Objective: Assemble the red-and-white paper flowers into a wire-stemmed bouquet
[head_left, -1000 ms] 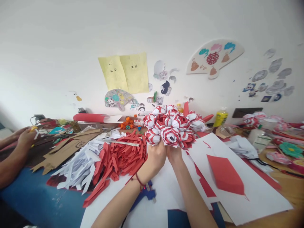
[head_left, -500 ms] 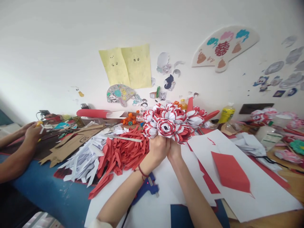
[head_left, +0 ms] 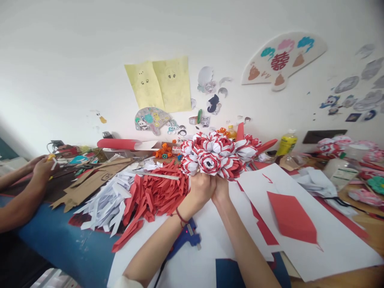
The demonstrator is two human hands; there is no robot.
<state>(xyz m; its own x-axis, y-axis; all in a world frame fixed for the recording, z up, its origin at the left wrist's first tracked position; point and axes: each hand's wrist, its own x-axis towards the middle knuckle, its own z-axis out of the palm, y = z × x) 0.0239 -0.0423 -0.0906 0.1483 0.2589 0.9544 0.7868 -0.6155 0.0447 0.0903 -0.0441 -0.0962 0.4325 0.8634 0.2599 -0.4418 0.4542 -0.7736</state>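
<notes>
Several red-and-white paper flowers (head_left: 210,161) form a bouquet held above the table. Just beneath the blooms, my left hand (head_left: 201,188) and my right hand (head_left: 220,189) are closed side by side around the bouquet's base; the stems are hidden by my fingers. A blue glue gun (head_left: 185,237) lies under my left wrist on white paper. Left of my hands sits a heap of folded red paper strips (head_left: 159,190), with folded white paper strips (head_left: 105,200) beside it. Thin wires (head_left: 157,175) lie across the red heap.
A co-worker's hands (head_left: 43,166) hold something small and yellow at the far left. Torn cardboard (head_left: 93,180) lies between us. Right of my arms are white sheets and a red paper piece (head_left: 292,218). A yellow bottle (head_left: 287,143) stands near the wall.
The bouquet and both my hands stay nearly in place, with only a very slight shift. The co-worker's hands have barely moved.
</notes>
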